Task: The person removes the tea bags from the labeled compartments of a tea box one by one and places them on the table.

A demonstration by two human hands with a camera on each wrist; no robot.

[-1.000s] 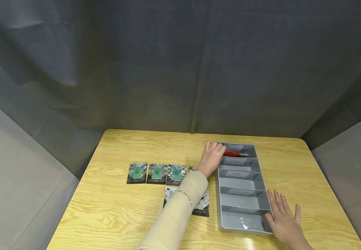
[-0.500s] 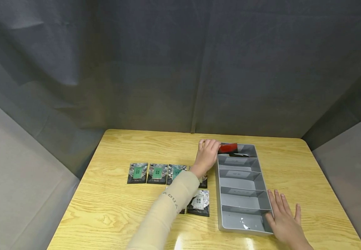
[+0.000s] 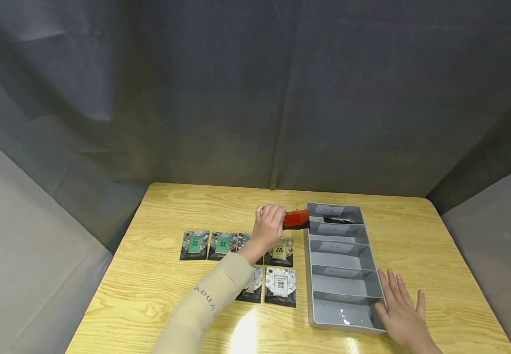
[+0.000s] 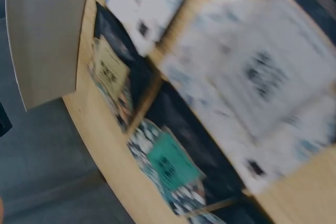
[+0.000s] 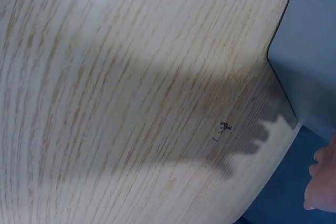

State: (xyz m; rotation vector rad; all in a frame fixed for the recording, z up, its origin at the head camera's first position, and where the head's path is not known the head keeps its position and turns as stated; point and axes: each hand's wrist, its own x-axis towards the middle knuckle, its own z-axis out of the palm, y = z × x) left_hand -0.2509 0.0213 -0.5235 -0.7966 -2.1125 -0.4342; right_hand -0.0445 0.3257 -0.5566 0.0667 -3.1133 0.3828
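Observation:
My left hand [image 3: 268, 228] pinches a red-and-black sachet [image 3: 297, 220] by its left end, left of the far end of a grey divided tray [image 3: 310, 295]. Below that arm lie sachets in two rows: two with green labels [image 3: 195, 245], a third half covered by the forearm, one with a yellow label [image 3: 283, 251], and two with white labels [image 3: 280, 286]. My right hand [image 3: 401, 312] lies with fingers spread at the tray's near right side, its thumb over the rim. A dark flat item [image 3: 337, 220] is inside the farthest compartment.
The wooden table [image 3: 140, 305] has its far edge along a dark grey curtain [image 3: 215, 98]. Paler grey panels [image 3: 21, 246] stand at both sides. Small labels mark the tray's dividers, and shiny spots show in its nearest compartment.
My left hand has lifted the red-and-black sachet out of the farthest compartment and carried it left, uncovering the yellow-label and white-label sachets. The right hand stays put at the tray.

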